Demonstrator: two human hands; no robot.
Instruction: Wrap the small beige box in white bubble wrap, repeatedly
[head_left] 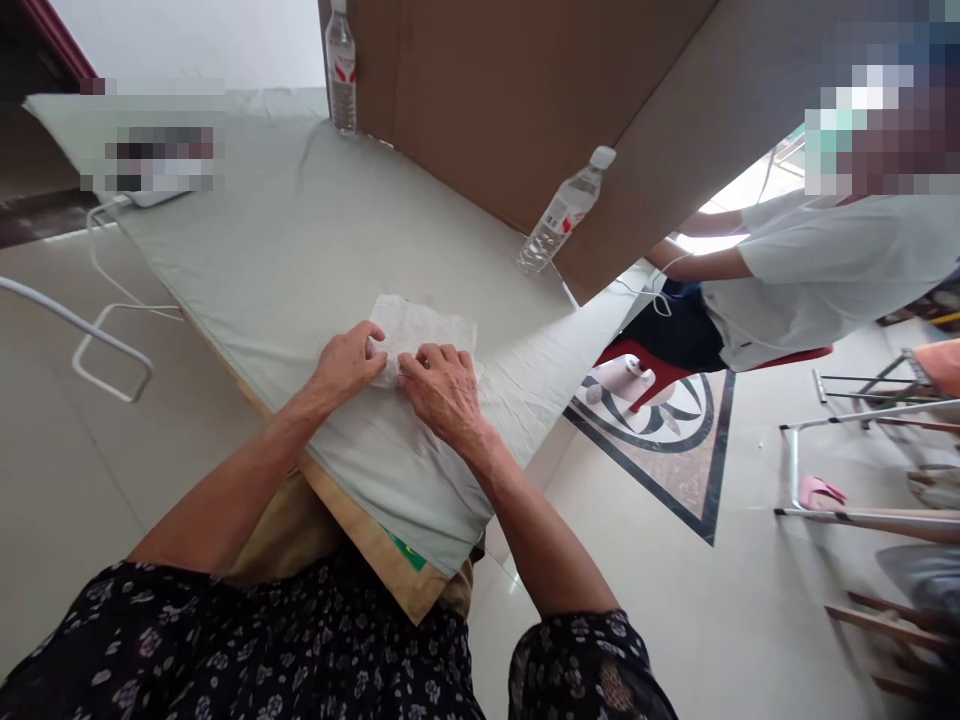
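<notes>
A thin white sheet (424, 318), which looks like a tissue, lies spread on the cloth-covered table close to my body. My left hand (349, 362) is at its left side, thumb and forefinger curled together on the tissue's edge. On the lower right part rests my right hand (444, 388), its fingers bent and thumb and forefinger pinching the tissue near the front edge. The two hands are a short gap apart. What lies beneath my fingers is hidden.
Two water bottles, one at the back (343, 75) and one at right (564, 212), stand by a large cardboard panel (487, 100). A white cable (97, 240) hangs off the left side of the pale green tablecloth (247, 200). Beyond the panel sits another person (810, 270).
</notes>
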